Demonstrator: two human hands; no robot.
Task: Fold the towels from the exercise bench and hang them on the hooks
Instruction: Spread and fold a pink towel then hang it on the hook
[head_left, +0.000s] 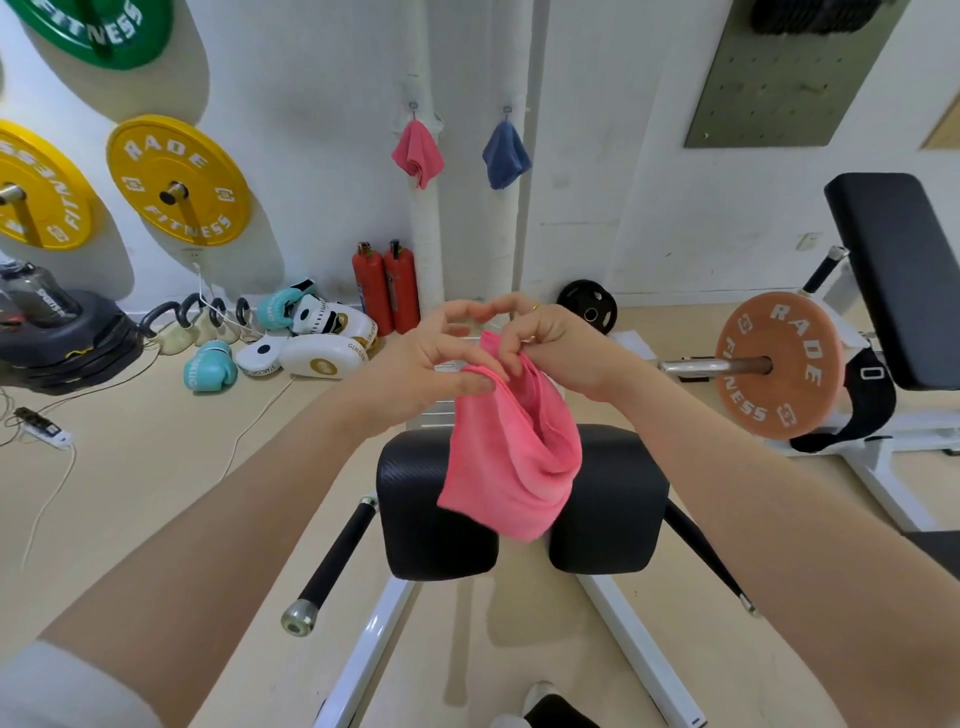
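A pink towel (511, 457) hangs in the air at the centre of the frame, held up by both hands at its top edge. The right hand (556, 343) pinches the upper right part of the cloth, its fingers (511, 358) curled down into the fabric. The left hand (421, 364) holds the upper left corner: the thumb presses on the cloth from the front, while the other fingers (457, 312) are lifted and spread above it. Between the two hands the top edge sags open, and the rest of the towel falls in loose folds, so it is not yet a neat fold.

Just behind and below the towel is the black padded bench (431, 509) with its white frame; the lower end of the cloth hangs in front of the pads, and I cannot tell if it touches them.

Further back, in the upper middle of the frame, a second pink towel (417, 153) and a blue towel (505, 156) each hang from a small hook (413, 106) on the white wall. Below them, on the floor, stand two red fire extinguishers (387, 291).
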